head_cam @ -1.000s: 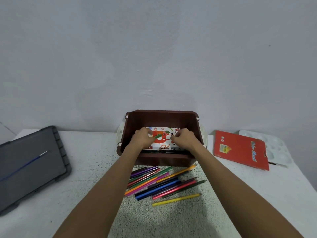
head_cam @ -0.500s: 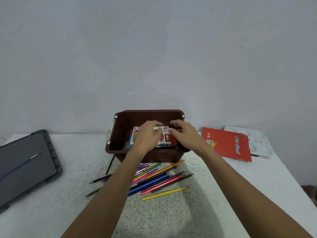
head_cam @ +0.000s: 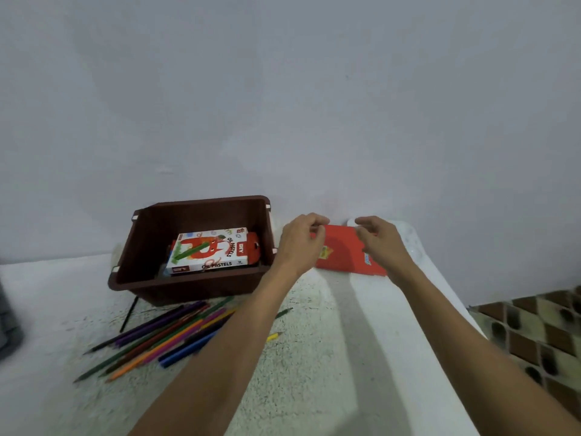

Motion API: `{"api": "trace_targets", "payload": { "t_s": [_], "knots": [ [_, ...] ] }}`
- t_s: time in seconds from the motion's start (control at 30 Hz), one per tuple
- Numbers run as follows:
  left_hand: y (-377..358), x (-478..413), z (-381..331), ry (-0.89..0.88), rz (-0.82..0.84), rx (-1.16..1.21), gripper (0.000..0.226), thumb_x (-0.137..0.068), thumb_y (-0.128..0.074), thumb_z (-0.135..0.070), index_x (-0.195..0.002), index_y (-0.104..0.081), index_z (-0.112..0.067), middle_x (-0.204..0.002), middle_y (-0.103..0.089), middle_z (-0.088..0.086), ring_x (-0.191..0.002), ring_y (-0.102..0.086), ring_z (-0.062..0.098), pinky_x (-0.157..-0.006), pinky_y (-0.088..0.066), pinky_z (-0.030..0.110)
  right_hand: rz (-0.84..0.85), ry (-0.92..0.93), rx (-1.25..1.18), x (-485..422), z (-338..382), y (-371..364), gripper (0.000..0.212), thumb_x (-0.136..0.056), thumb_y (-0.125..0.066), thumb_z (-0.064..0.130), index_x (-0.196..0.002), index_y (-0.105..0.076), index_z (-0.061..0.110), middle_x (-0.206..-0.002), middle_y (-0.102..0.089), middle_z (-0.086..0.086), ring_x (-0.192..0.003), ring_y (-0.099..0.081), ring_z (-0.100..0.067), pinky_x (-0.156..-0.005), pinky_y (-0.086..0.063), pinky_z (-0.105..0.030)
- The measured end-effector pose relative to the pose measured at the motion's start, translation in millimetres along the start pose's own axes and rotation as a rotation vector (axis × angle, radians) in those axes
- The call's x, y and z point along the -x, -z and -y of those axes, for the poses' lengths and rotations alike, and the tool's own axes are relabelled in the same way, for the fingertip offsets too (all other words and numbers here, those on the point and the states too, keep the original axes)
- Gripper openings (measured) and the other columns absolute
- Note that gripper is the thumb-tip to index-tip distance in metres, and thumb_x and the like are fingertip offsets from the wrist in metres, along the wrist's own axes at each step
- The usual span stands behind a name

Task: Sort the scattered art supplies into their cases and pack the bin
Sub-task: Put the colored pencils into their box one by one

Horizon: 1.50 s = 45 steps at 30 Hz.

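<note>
White speckled table point(head_cam: 314, 372), brown bin point(head_cam: 188, 286) near its back edge, coloured pencils point(head_cam: 163, 338) scattered just before the bin, red case point(head_cam: 342, 256) flat right of the bin, white palette point(head_cam: 410, 243) beyond that, grey tray point(head_cam: 6, 325) far left

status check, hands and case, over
Left hand pinching red case corner, right hand at its far edge, grip unclear. Oil pastels box in bin. Pencils loose on table, nothing blocking.

Box point(head_cam: 209, 250) in the bin point(head_cam: 201, 215): "OIL PASTELS" is printed on the top face and again along the front side. Its red tab reads "DIY". Red case point(head_cam: 342, 258): the logos are too blurred to read.
</note>
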<state>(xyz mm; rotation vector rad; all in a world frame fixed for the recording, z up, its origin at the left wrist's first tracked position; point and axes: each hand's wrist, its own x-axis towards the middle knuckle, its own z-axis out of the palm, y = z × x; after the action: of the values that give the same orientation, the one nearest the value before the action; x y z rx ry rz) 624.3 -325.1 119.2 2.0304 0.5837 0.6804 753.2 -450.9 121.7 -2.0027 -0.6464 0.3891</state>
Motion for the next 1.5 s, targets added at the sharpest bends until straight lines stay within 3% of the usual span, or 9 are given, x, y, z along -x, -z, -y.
{"api": "trace_targets", "payload": {
  "t_s": [0.13, 0.3, 0.47, 0.6, 0.77, 1.13, 1.27, 1.37, 1.5],
  "knots": [
    [-32.3, -5.3, 9.5, 0.091, 0.066, 0.019, 0.028, -0.098, -0.049, -0.012, -0.12, -0.066, -0.014, -0.12, -0.064, -0.002, -0.103, -0.059, 0.004, -0.078, -0.042, 0.002, -0.046, -0.116, 0.032, -4.2, -30.9, 14.8, 0.025, -0.094, -0.056, 0.022, -0.117, -0.064, 0.017, -0.117, -0.065, -0.004, -0.101, -0.062, -0.018, -0.083, -0.053, -0.033],
    [-58.6, -14.5, 42.6, 0.298, 0.125, -0.16, 0.037, -0.097, -0.053, -0.021, -0.135, -0.053, -0.018, -0.139, -0.052, 0.004, -0.128, -0.048, 0.021, -0.104, -0.04, 0.034, -0.041, -0.221, 0.107, -4.5, -56.7, 22.0, 0.028, -0.095, -0.053, 0.017, -0.12, -0.061, 0.008, -0.106, -0.052, 0.001, -0.105, -0.051, -0.019, -0.097, -0.045, -0.038],
    [-69.6, -5.5, 68.0, 0.52, 0.213, -0.29, 0.047, -0.096, -0.051, -0.034, -0.14, -0.045, -0.02, -0.133, -0.055, 0.008, -0.123, -0.047, 0.032, -0.099, -0.044, 0.046, -0.021, -0.293, 0.087, -8.3, -72.7, 17.8, 0.021, -0.092, -0.054, 0.015, -0.112, -0.058, 0.01, -0.105, -0.056, -0.003, -0.101, -0.054, -0.022, -0.096, -0.047, -0.042],
    [-69.8, 2.8, 67.6, 0.481, 0.203, -0.197, 0.046, -0.097, -0.051, -0.024, -0.142, -0.043, -0.018, -0.134, -0.056, 0.006, -0.116, -0.054, 0.027, -0.096, -0.048, 0.044, -0.034, -0.323, 0.001, -10.6, -79.7, 10.7, 0.014, -0.091, -0.055, 0.017, -0.105, -0.053, 0.018, -0.1, -0.057, 0.004, -0.104, -0.055, -0.022, -0.096, -0.048, -0.043],
    [-62.6, 8.8, 64.9, 0.459, 0.177, -0.18, 0.046, -0.097, -0.052, -0.022, -0.142, -0.042, -0.018, -0.133, -0.056, 0.005, -0.105, -0.06, 0.023, -0.084, -0.052, 0.038, -0.061, -0.438, -0.192, -9.9, -88.4, 6.4, 0.025, -0.089, -0.057, 0.018, -0.113, -0.058, 0.013, -0.101, -0.062, -0.004, -0.084, -0.054, -0.018, -0.072, -0.046, -0.033],
    [-48.6, 71.6, 47.4, 0.213, 0.071, -0.244, 0.054, -0.09, -0.065, -0.013, -0.138, -0.045, -0.029, -0.118, -0.036, -0.004, -0.107, -0.052, 0.014, -0.091, -0.049, 0.024, -0.241, -0.308, -0.331, 35.7, -80.1, 17.0, 0.019, -0.091, -0.064, 0.022, -0.11, -0.062, 0.02, -0.106, -0.068, -0.005, -0.099, -0.065, -0.021, -0.089, -0.055, -0.042],
    [-30.3, 103.0, 43.6, 0.033, 0.04, -0.254, 0.032, -0.096, -0.06, -0.017, -0.128, -0.058, -0.022, -0.11, -0.044, -0.007, -0.096, -0.049, 0.003, -0.083, -0.035, 0.008, -0.24, -0.326, -0.345, 66.3, -72.3, 26.2, 0.009, -0.086, -0.062, 0.009, -0.086, -0.071, 0.011, -0.096, -0.072, -0.009, -0.091, -0.068, -0.024, -0.093, -0.055, -0.044],
    [-11.2, 111.5, 35.0, -0.018, 0.032, -0.178, 0.021, -0.096, -0.061, -0.023, -0.116, -0.067, -0.023, -0.102, -0.049, -0.008, -0.091, -0.053, -0.001, -0.083, -0.044, 0.011, -0.248, -0.277, -0.337, 90.0, -56.7, 27.9, 0.025, -0.088, -0.06, 0.006, -0.072, -0.074, 0.017, -0.08, -0.074, 0.0, -0.089, -0.067, -0.021, -0.091, -0.054, -0.038],
    [22.7, 125.0, 20.6, -0.019, 0.023, -0.059, 0.018, -0.094, -0.065, -0.026, -0.111, -0.07, -0.025, -0.099, -0.052, -0.008, -0.092, -0.054, -0.003, -0.079, -0.047, 0.01, -0.221, -0.173, -0.345, 116.1, -36.4, 19.1, 0.017, -0.096, -0.057, 0.016, -0.109, -0.068, 0.018, -0.094, -0.07, -0.006, -0.087, -0.066, -0.023, -0.094, -0.054, -0.046]
  ]
}}
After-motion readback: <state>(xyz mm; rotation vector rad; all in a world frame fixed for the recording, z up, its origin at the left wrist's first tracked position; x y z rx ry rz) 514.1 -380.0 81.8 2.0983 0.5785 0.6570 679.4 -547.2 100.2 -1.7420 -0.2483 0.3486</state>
